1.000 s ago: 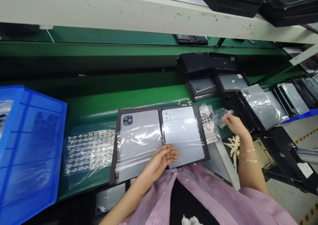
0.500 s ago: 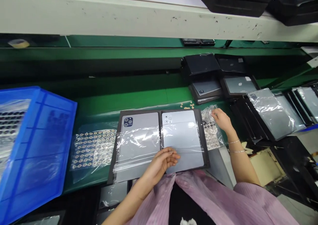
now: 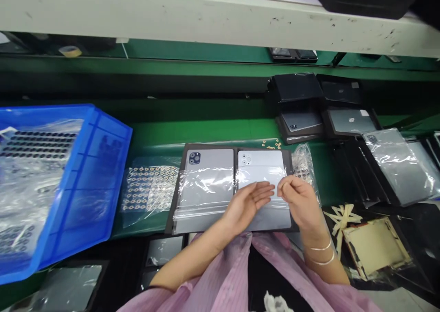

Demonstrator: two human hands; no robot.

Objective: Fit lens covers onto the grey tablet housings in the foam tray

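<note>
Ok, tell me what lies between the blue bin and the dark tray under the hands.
In the head view, clear plastic with ring-shaped parts lies on the green surface between bin and tray.

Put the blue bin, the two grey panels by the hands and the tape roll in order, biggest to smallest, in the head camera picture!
1. Blue bin, partly out of frame
2. Left grey panel and right grey panel: they look alike and the right one is partly hidden, so unranked
3. Tape roll
</note>
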